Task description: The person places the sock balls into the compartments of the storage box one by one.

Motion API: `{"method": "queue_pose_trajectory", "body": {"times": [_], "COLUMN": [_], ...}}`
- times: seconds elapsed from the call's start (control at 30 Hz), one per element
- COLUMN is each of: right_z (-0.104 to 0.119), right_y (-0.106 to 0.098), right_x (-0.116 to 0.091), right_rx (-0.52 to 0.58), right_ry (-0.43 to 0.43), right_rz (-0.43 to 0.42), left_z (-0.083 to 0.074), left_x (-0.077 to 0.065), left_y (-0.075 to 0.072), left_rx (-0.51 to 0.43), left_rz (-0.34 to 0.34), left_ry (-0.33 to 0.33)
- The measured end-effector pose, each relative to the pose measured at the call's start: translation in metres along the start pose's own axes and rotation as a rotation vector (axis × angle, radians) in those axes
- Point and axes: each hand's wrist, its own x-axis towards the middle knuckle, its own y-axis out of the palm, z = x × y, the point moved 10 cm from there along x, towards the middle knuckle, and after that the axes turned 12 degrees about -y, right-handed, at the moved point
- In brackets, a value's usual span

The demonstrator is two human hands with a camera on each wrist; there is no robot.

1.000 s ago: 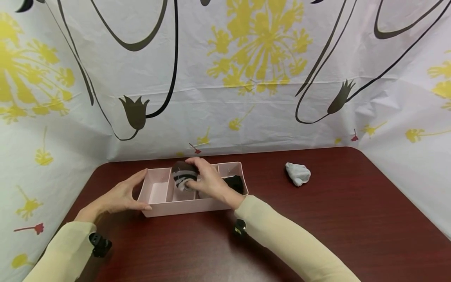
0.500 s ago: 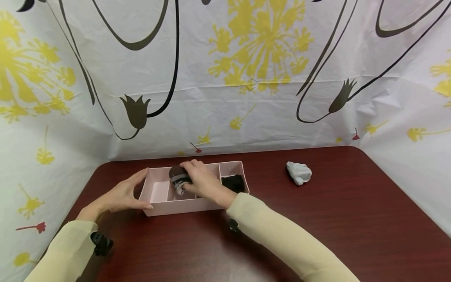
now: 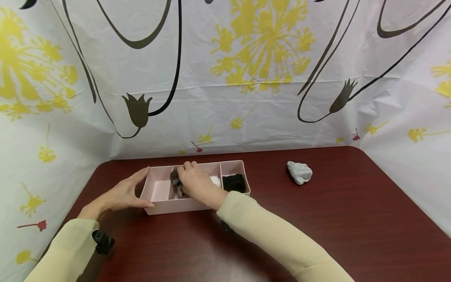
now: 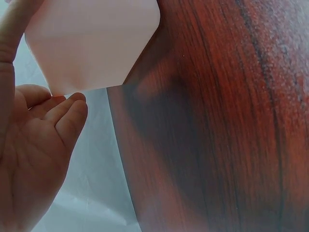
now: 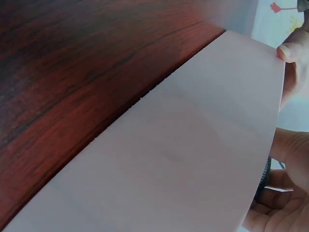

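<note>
While my left hand (image 3: 121, 196) pinches the tray (image 3: 165, 206) at its nine-o'clock end, my right hand (image 3: 198, 183) grips the sock (image 3: 175, 178) in the second compartment (image 3: 172, 193), counting from there towards three.

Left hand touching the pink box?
Touching: the head view shows the left hand holding the pink box by one end, thumb on its front wall.

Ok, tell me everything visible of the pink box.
The pink box is long, shallow and open-topped, plastic-looking, with rounded corners and dividers making compartments in a row. It sits upright on the dark red table. The left hand holds its left end; the right hand reaches inside, gripping a striped bundle. A white item and a black bundle lie further right inside.
</note>
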Motion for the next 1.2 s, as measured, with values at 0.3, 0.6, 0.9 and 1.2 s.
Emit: {"method": "queue_pose_trajectory", "body": {"times": [0.3, 0.6, 0.9, 1.2], "right_z": [0.006, 0.014, 0.017, 0.016], "right_y": [0.007, 0.005, 0.009, 0.020], "right_x": [0.007, 0.007, 0.008, 0.008], "right_rx": [-0.048, -0.170, -0.215, -0.207], "right_ry": [0.045, 0.024, 0.001, -0.023], "right_rz": [0.099, 0.086, 0.107, 0.147], "left_z": [-0.001, -0.004, -0.005, -0.005], "left_x": [-0.001, 0.000, -0.001, -0.002], "left_y": [0.000, 0.000, 0.000, 0.001], "left_rx": [-0.021, -0.023, -0.018, 0.002], "left_rz": [0.004, -0.008, -0.009, -0.022], "left_ry": [0.005, 0.020, 0.031, 0.043]}}
